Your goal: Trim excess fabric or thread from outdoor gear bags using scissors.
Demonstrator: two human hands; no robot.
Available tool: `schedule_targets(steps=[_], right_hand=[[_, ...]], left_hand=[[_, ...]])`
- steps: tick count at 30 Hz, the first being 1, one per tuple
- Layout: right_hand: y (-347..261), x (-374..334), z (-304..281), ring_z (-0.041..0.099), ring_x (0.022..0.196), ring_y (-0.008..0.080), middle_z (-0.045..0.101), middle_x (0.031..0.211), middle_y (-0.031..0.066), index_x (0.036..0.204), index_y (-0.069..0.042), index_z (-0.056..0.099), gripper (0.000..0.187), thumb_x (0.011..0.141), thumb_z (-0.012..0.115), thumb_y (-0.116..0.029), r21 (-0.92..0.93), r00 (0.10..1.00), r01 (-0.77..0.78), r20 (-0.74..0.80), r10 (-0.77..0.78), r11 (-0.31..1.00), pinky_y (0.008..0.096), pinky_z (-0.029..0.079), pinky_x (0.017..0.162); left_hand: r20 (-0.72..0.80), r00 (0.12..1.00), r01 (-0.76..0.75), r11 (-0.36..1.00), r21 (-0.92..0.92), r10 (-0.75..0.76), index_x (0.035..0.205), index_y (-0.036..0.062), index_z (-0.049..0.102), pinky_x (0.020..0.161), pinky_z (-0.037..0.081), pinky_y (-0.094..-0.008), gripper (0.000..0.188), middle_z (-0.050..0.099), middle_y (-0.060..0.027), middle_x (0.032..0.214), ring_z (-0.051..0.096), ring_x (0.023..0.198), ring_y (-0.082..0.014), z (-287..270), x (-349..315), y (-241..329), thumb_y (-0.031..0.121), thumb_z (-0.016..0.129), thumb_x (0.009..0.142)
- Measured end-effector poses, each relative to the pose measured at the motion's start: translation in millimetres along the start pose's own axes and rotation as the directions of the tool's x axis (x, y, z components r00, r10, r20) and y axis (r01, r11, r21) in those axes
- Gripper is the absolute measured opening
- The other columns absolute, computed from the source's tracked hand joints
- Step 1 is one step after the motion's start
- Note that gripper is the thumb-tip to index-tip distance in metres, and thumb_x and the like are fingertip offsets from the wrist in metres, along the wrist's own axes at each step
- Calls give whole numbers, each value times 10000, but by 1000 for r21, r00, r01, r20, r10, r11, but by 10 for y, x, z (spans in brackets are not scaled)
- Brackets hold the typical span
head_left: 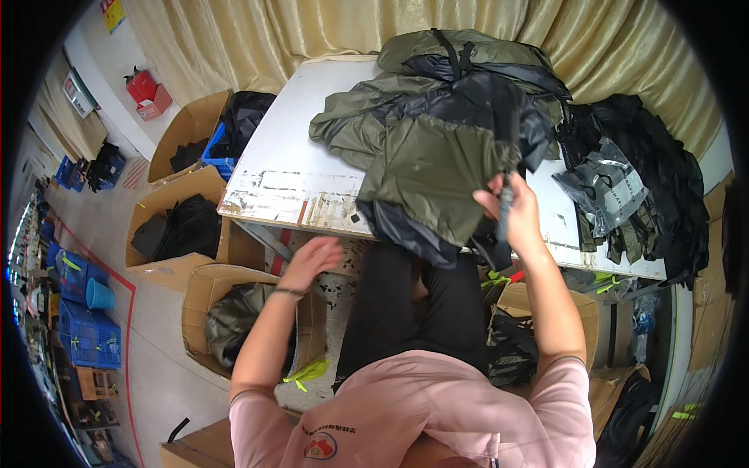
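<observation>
Green-and-black cloth [429,168] lies on the table [273,148]. Near its front edge, the right hand [521,217] pinches a dark strip [505,204]; the left hand [310,261] has loose, bent fingers. Printing marks the clear bag [605,191] at its right and pink shirt [382,402] in front.

Right of centre, the right hand [511,204] grips a blurred dark strip [505,220] at the side of an olive-and-black garment [425,171] on the white table [265,160]. The left hand [312,261], left of centre, is apart from it. I see 3 open cartons [312,331] at left, gold curtains [226,39] above.
</observation>
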State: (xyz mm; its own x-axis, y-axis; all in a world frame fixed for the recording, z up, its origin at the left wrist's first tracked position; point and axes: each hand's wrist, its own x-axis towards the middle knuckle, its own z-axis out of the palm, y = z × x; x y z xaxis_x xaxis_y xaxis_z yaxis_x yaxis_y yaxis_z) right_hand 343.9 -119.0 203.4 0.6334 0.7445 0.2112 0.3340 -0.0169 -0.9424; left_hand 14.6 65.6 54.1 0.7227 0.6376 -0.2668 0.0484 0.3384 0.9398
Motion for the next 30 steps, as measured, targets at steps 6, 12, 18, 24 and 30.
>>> schedule_targets(steps=[6, 12, 18, 24, 30], right_hand=[[-143, -794, -571, 447, 628, 32, 484, 719, -69, 894, -69, 529, 323, 734, 810, -57, 6, 998, 7, 70, -7, 1000, 199, 373, 558], [68, -1091, -905, 404, 647, 24, 464, 722, -84, 890, -67, 541, 312, 733, 810, -47, -111, 999, -8, -51, 3, 994, 203, 343, 571], [-214, -1494, -1293, 457, 650, 71, 516, 735, -21, 835, -57, 544, 352, 693, 855, -141, -123, 988, 147, -32, -152, 981, 237, 366, 586], [-41, -1924, -1345, 503, 622, 72, 547, 694, 0, 799, -38, 564, 256, 728, 810, -43, 49, 936, -34, 353, 14, 998, 263, 413, 562], [726, -2222, -1163, 476, 688, 61, 565, 708, 0, 839, -23, 578, 258, 778, 786, -161, -286, 577, -424, 647, 500, 859, 251, 417, 619]], left_hand=[[229, 964, 220, 897, -384, -139, 1310, 22, 435, 906, 470, -344, 562, 558, -129, 1220, 580, 1031, -190, 1075, 947, -55, 376, 616, 913], [155, 987, 2, 963, -271, 42, 1274, -36, 441, 908, 471, -339, 516, 617, -129, 1145, 605, 1011, -201, 1456, 1182, 49, 135, 693, 857], [60, 902, -417, 900, -127, 427, 1275, 29, 414, 885, 482, -297, 455, 634, -120, 1108, 615, 1003, -182, 1537, 463, 923, -8, 613, 867], [-18, 967, -254, 967, 13, 254, 861, 100, 502, 539, 410, -204, 153, 558, 21, 681, 512, 574, -63, 928, -272, 820, -5, 613, 867], [-327, 943, 81, 996, 25, -68, 719, 139, 448, 440, 369, -219, 260, 456, 35, 567, 406, 448, -69, -305, -680, -69, 113, 645, 886]])
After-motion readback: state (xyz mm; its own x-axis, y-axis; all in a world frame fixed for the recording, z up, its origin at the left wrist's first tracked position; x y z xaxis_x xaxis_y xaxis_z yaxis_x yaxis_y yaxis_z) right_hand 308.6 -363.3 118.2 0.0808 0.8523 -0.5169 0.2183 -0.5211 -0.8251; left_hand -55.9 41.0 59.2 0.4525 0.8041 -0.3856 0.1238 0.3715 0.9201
